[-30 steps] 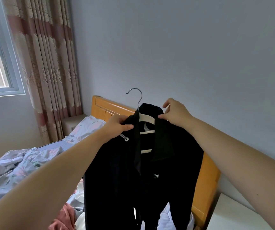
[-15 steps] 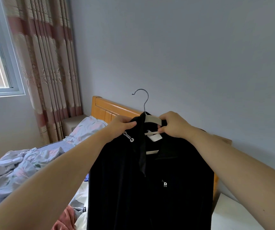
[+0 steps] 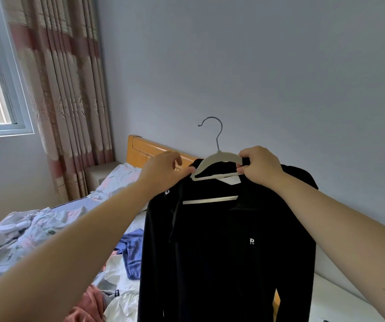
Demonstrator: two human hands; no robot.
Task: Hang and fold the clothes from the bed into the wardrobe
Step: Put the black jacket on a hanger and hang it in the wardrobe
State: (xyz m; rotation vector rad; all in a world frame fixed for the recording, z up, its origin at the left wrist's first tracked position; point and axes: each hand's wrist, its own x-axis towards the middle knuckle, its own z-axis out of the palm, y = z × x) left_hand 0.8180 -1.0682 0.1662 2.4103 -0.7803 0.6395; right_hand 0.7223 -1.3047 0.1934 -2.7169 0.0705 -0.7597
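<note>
Over the orange wooden bed (image 3: 145, 147), right hand (image 3: 260, 168) is clamping a white plastic hanger with grey wire hook (image 3: 210, 160), likely steadying it. Opposite, left hand (image 3: 163, 173) is pinching the black long-sleeved shirt (image 3: 228, 252) at its shoulder, seemingly seating it squarely; wardrobe is out of view.

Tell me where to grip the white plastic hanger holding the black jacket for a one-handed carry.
Grip the white plastic hanger at its peak, just below the grey metal hook, coming from above. That spot is bare and centred, so the black jacket should hang level and leave the hook free. The right hand pinches one hanger arm, the left hand the jacket's shoulder: both off-centre.
</note>
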